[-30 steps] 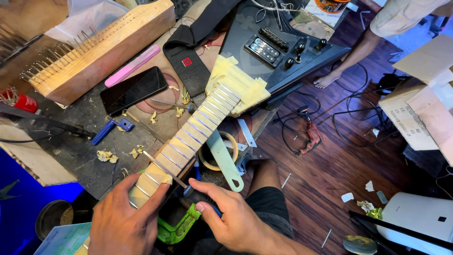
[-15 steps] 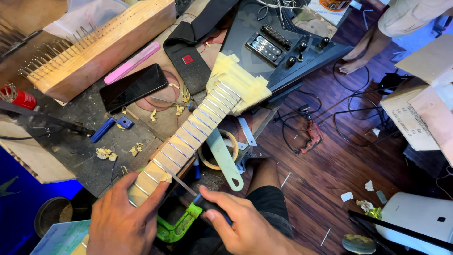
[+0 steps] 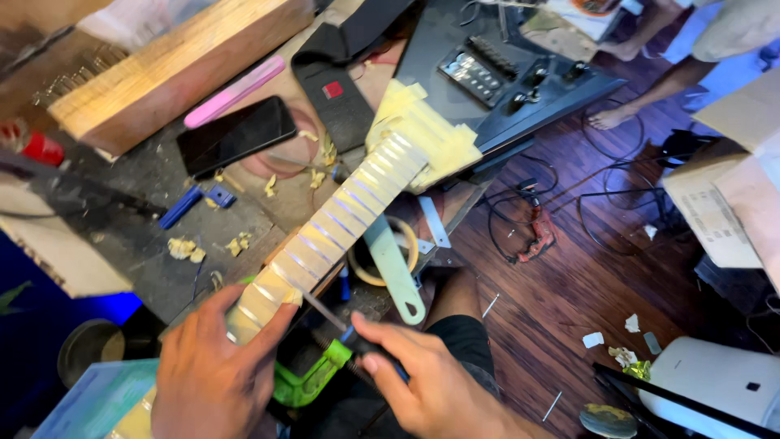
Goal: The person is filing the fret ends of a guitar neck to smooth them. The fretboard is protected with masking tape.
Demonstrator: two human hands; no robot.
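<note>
Left hand (image 3: 213, 375) clasps the near end of the tape-masked pale wooden guitar neck (image 3: 341, 223) on the counter (image 3: 154, 276). Right hand (image 3: 422, 378), just beside it, pinches a thin metal file (image 3: 325, 313) touching the neck's edge.

Taped guitar neck (image 3: 341, 223) slanting across cluttered worktop (image 3: 146, 268), left hand (image 3: 213, 370) gripping its near end, right hand (image 3: 426, 378) just beside, holding thin file (image 3: 325, 313) against its edge, black phone (image 3: 236, 136) beyond it.
</note>
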